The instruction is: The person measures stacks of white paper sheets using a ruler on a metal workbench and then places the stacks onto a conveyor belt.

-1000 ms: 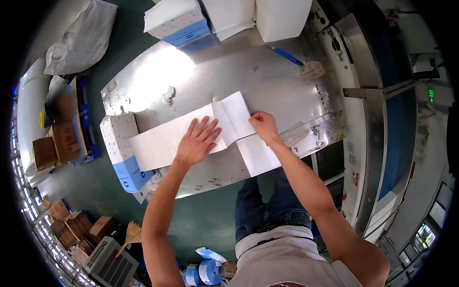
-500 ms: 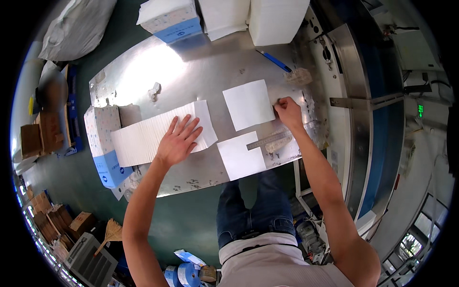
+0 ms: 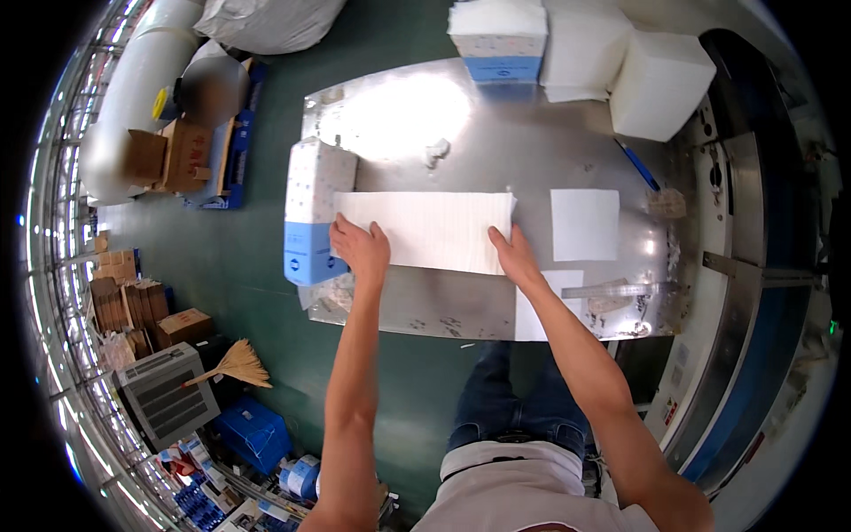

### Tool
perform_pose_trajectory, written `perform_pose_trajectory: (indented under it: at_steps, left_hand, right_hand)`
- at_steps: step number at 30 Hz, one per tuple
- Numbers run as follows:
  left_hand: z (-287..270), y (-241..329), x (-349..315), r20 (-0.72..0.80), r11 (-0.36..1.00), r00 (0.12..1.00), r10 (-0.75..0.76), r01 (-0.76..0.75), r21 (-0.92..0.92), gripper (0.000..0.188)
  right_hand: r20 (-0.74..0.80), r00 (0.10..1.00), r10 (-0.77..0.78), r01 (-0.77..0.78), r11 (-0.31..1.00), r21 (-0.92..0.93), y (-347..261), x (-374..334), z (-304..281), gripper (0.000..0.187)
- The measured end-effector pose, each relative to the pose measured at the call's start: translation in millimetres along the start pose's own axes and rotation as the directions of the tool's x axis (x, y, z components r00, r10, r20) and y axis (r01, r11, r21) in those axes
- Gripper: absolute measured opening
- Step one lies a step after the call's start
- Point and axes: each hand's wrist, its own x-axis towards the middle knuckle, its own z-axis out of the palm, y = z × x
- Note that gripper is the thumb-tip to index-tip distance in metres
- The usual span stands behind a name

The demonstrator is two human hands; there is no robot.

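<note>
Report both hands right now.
Left hand: open, touching the left end of the long white block of stacked paper.
Right hand: open, touching the block's right end; whether it grips can't be told.

The left hand and right hand touch opposite ends of a long white paper stack on the metal worktop. A white-and-blue pack stands at its left end. Rightward lie two white sheets, a ruler overlapping the nearer one, and a blue knife.
</note>
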Motion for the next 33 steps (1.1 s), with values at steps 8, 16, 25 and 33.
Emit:
perform_pose_trajectory:
  at_steps: [8, 16, 25, 33]
  left_hand:
    - [37, 10, 52, 0.043, 0.928, 0.937, -0.346, 0.335, 0.163, 0.085]
    - [25, 13, 67, 0.249, 0.907, 0.885, -0.392, 0.328, 0.264, 0.094]
    - [-24, -5, 39, 0.655, 0.735, 0.737, -0.165, 0.535, -0.417, 0.065]
    - [-165, 214, -102, 0.623, 0.444, 0.687, 0.374, 0.457, -0.771, 0.045]
  right_hand:
    - [-0.118, 0.992, -0.044, 0.037, 0.997, -0.064, 3, 2, 2, 0.069]
    - [-0.103, 0.994, 0.032, -0.034, 0.999, -0.017, -12, -1, -8, 0.083]
    - [-0.029, 0.999, 0.028, -0.029, 0.998, -0.048, -19, -22, -55, 0.096]
    - [-0.323, 0.926, -0.194, 0.179, 0.981, -0.075, -53, -220, -324, 0.106]
